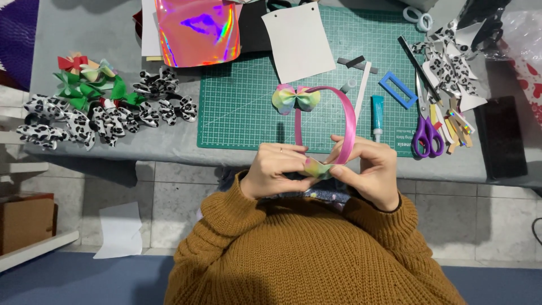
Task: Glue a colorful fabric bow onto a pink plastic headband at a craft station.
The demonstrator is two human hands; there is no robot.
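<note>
Pinching the small pastel bow (318, 168) against the pink headband (348, 121) with left hand (276, 169) and right hand (367, 172), I am keeping it centred, though contact seems partly hidden.

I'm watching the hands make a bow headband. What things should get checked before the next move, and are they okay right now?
1. Left hand grips the small pastel ribbon piece: ok, fingers pinch it.
2. Right hand grips the same piece: ok, it pinches the other end.
3. Pink headband is held steady: ok, its ends sit between the hands.
4. Pastel bow sits on the headband: ok for position; whether it is glued, cannot tell.
5. Glue tube is close by: ok, it lies on the green cutting mat; cap, cannot tell.
6. Purple-handled scissors lie clear of the hands: ok, off to the right.
</note>
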